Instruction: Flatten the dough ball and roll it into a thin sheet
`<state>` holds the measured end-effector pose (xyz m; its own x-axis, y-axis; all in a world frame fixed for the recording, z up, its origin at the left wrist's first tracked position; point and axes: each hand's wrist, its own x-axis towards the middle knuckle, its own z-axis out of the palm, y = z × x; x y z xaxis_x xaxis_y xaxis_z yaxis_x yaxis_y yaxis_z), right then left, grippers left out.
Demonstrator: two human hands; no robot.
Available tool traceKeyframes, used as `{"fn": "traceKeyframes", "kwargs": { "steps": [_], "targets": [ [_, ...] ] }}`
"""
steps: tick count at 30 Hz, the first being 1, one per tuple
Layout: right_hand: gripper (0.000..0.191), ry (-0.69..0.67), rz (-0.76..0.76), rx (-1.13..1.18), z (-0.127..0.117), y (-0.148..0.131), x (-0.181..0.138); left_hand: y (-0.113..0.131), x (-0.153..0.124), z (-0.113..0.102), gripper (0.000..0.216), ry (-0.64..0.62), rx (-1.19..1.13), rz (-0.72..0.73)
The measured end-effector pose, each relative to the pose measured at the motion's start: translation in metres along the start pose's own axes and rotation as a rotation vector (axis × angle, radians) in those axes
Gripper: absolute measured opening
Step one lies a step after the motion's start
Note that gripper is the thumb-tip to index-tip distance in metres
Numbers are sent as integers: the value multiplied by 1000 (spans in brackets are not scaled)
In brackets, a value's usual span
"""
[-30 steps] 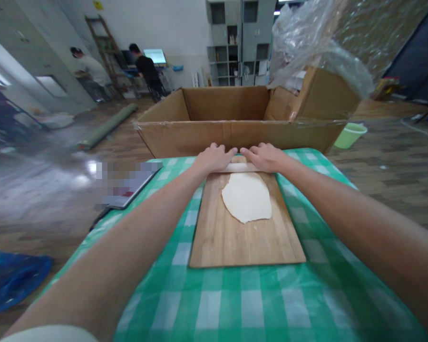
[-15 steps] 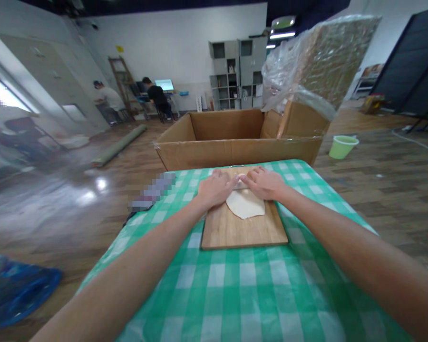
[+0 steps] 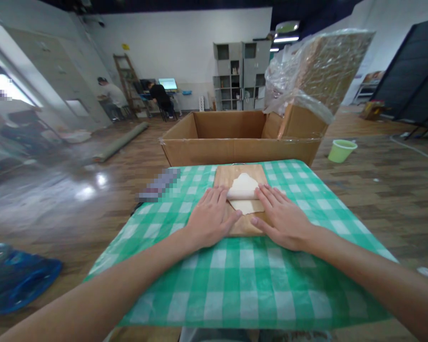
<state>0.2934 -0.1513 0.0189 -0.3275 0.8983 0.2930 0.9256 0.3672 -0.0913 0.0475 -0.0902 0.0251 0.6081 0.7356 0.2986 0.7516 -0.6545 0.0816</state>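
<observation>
A pale rolling pin [image 3: 241, 195] lies crosswise over a thin white sheet of dough [image 3: 245, 181] on a wooden cutting board [image 3: 224, 175]. My left hand [image 3: 210, 213] rests with outstretched fingers on the pin's left end, its thumb apart and pointing inward. On the right end, my right hand [image 3: 283, 218] lies flat in the same way, its thumb near the dough's front edge. Both hands are open, pressing on the pin rather than wrapped round it. Their fingers hide the pin's ends. Dough shows in front of the pin and behind it.
A green-and-white checked cloth [image 3: 214, 280] covers the table. A blurred-out flat object [image 3: 159, 185] lies at its left edge. Beyond stands a large cardboard box [image 3: 235, 149]; a green bucket [image 3: 342, 150] is on the floor at right. Several people sit further back.
Both hands have moved toward me, bringing the rolling pin from the far part of the dough to its nearer part. The hands are further apart, and more of the pin shows.
</observation>
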Motion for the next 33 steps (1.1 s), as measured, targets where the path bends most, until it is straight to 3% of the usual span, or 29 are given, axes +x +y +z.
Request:
{"fn": "traceKeyframes", "kwargs": {
  "steps": [3,6,10,14,22,28,33],
  "targets": [
    [89,-39,-20,48,-9,-3,-12,5,-15,-5,75,-15,-25,5],
    [83,-65,-19,95,-17,6,1,1,-11,-2,77,-23,-30,5],
    [80,-135,6,154,-17,31,46,-12,18,12,78,-41,13,-29],
    [80,-255,86,178,0,60,89,-24,58,22,81,-41,58,-80],
    [87,-43,110,-86,28,100,134,-36,115,25,82,-163,-24,-153],
    [72,-116,-68,-86,37,125,168,-54,150,31,60,-240,70,-93],
    [74,-186,-95,-19,45,135,180,-58,159,34,57,-225,118,-62]
  ]
}}
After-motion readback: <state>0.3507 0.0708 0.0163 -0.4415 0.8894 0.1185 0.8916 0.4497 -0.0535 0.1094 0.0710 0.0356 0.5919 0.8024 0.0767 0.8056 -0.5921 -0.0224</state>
